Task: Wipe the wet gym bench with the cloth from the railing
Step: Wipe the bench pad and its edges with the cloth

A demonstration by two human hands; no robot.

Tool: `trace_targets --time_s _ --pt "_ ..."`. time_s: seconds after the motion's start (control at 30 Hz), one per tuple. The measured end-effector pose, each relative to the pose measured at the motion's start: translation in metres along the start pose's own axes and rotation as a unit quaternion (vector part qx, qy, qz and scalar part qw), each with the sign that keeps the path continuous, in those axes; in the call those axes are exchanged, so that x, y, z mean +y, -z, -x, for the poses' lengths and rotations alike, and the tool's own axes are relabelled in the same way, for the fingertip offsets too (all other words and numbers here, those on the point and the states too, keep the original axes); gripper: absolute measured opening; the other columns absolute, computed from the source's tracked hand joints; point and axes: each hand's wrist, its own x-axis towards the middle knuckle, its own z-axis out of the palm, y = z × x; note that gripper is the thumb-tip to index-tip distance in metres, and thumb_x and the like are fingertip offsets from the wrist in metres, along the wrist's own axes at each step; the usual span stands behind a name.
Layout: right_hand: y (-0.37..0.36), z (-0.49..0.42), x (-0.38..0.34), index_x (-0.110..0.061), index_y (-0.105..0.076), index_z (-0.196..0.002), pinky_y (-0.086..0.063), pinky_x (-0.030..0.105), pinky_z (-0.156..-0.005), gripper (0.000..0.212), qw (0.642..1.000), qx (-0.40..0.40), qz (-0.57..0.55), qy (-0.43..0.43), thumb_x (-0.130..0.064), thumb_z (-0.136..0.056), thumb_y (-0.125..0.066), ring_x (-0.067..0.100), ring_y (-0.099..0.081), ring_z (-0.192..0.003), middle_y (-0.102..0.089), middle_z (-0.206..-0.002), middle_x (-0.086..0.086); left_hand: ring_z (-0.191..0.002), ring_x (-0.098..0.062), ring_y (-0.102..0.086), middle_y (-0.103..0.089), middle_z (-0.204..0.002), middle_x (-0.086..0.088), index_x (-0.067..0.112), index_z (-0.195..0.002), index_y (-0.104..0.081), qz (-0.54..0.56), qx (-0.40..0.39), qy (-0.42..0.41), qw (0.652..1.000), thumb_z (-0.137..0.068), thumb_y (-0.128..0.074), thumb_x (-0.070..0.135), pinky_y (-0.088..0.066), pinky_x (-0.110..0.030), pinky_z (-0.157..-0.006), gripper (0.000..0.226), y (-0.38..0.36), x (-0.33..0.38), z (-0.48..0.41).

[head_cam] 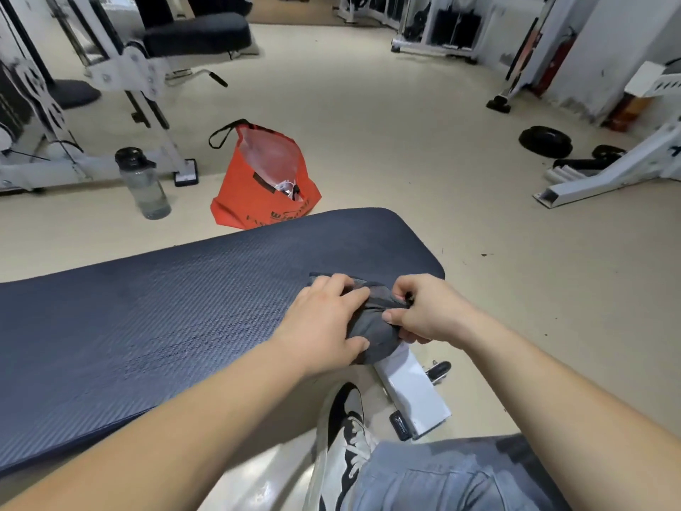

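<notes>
A dark blue padded gym bench (166, 319) runs from the left edge to the middle of the view. A bunched dark grey cloth (372, 326) lies on the bench's near right corner and hangs a little over its edge. My left hand (328, 322) presses flat on the cloth's left side, thumb under its lower fold. My right hand (420, 311) pinches the cloth's right edge between thumb and fingers. Most of the cloth is hidden under my two hands.
An orange bag (254, 186) and a grey water bottle (143, 182) stand on the floor beyond the bench. White machine frames (121, 71) stand at the back left, weight plates (545, 142) at the right. My shoe (346, 429) and the bench's white foot (412, 392) are below the hands.
</notes>
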Motion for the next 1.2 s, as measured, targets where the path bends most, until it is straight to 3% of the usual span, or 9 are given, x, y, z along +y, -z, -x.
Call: trace_targets --time_s 0.3,0.47,0.57,0.67,0.83,0.93,1.07,1.13,1.2 --pt "0.013 -0.06 0.063 -0.023 -0.056 -0.092 -0.059 0.051 -0.086 0.003 0.926 0.305 -0.197 -0.107 -0.02 -0.092 -0.056 0.042 -0.068 -0.098 -0.068 -0.095 0.007 -0.142 -0.026 -0.028 -0.032 -0.157 -0.002 0.026 -0.15 -0.039 0.01 0.012 0.012 1.0 -0.088 -0.059 0.052 -0.03 -0.045 -0.116 0.071 -0.002 0.001 -0.016" --pt "0.002 -0.098 0.04 -0.03 -0.064 -0.123 -0.05 0.038 -0.092 0.036 0.939 0.271 -0.185 -0.106 -0.037 -0.096 -0.041 0.034 -0.064 -0.112 -0.071 -0.123 0.006 -0.142 -0.025 -0.03 -0.034 -0.157 -0.001 0.026 -0.148 -0.043 0.023 0.028 0.038 0.999 -0.088 -0.058 0.051 -0.032 -0.046 -0.114 0.067 0.002 -0.022 -0.024" --pt "0.009 -0.12 0.032 -0.031 -0.061 -0.118 -0.045 0.036 -0.085 0.033 0.961 0.23 -0.108 -0.106 -0.041 -0.097 -0.037 0.034 -0.063 -0.108 -0.069 -0.116 0.004 -0.141 -0.023 -0.032 -0.037 -0.156 -0.001 0.025 -0.147 -0.046 0.034 0.047 0.03 0.998 -0.089 -0.058 0.047 -0.034 -0.046 -0.114 0.063 0.006 -0.034 -0.021" --pt "0.029 -0.146 0.023 -0.03 -0.063 -0.123 -0.05 0.041 -0.098 0.037 0.975 0.194 -0.074 -0.077 -0.043 -0.1 -0.036 0.033 -0.063 -0.115 -0.072 -0.122 0.005 -0.14 -0.022 -0.034 -0.039 -0.155 0.0 0.025 -0.146 -0.048 0.051 0.059 0.025 0.997 -0.09 -0.057 0.044 -0.036 -0.046 -0.113 0.06 0.008 -0.044 -0.013" --pt "0.032 -0.181 -0.01 -0.027 -0.062 -0.126 -0.048 0.04 -0.1 0.036 0.969 0.228 -0.078 -0.058 -0.04 -0.103 -0.038 0.033 -0.063 -0.12 -0.07 -0.125 0.006 -0.14 -0.02 -0.036 -0.039 -0.154 0.002 0.027 -0.145 -0.049 0.048 0.068 0.006 0.997 -0.092 -0.055 0.041 -0.037 -0.044 -0.113 0.055 0.015 -0.056 0.006" --pt "0.037 -0.182 -0.013 -0.018 -0.059 -0.126 -0.045 0.036 -0.092 0.032 0.917 0.323 -0.216 -0.094 -0.029 -0.104 -0.039 0.034 -0.062 -0.114 -0.067 -0.12 0.011 -0.138 -0.019 -0.039 -0.042 -0.153 0.002 0.026 -0.143 -0.052 0.066 0.089 0.021 0.994 -0.09 -0.056 0.041 -0.038 -0.043 -0.112 0.055 0.023 -0.063 0.01" --pt "0.053 -0.154 -0.026 -0.021 -0.055 -0.09 -0.035 0.027 -0.055 0.018 0.81 0.372 -0.441 -0.108 -0.014 -0.099 -0.04 0.02 -0.043 -0.061 -0.048 -0.073 -0.001 -0.135 -0.019 -0.044 -0.044 -0.15 0.003 0.023 -0.143 -0.053 0.109 0.127 0.044 0.985 -0.091 -0.059 0.043 -0.041 -0.039 -0.11 0.056 0.034 -0.057 -0.005" --pt "0.062 -0.137 -0.042 -0.02 -0.062 -0.085 -0.051 0.027 -0.064 0.023 0.748 0.272 -0.599 -0.088 -0.014 -0.098 -0.044 0.023 -0.057 -0.064 -0.062 -0.075 0.005 -0.135 -0.016 -0.044 -0.043 -0.149 0.007 0.023 -0.145 -0.05 0.137 0.134 0.033 0.981 -0.091 -0.062 0.046 -0.04 -0.035 -0.111 0.06 0.04 -0.04 -0.019" --pt "0.066 -0.112 -0.061 -0.009 -0.074 -0.107 -0.061 0.047 -0.085 0.033 0.718 0.107 -0.686 -0.05 -0.019 -0.102 -0.043 0.033 -0.075 -0.091 -0.079 -0.101 0.017 -0.134 -0.012 -0.044 -0.044 -0.147 0.01 0.023 -0.148 -0.046 0.177 0.139 0.021 0.974 -0.087 -0.067 0.051 -0.041 -0.036 -0.11 0.07 0.048 -0.017 -0.032"
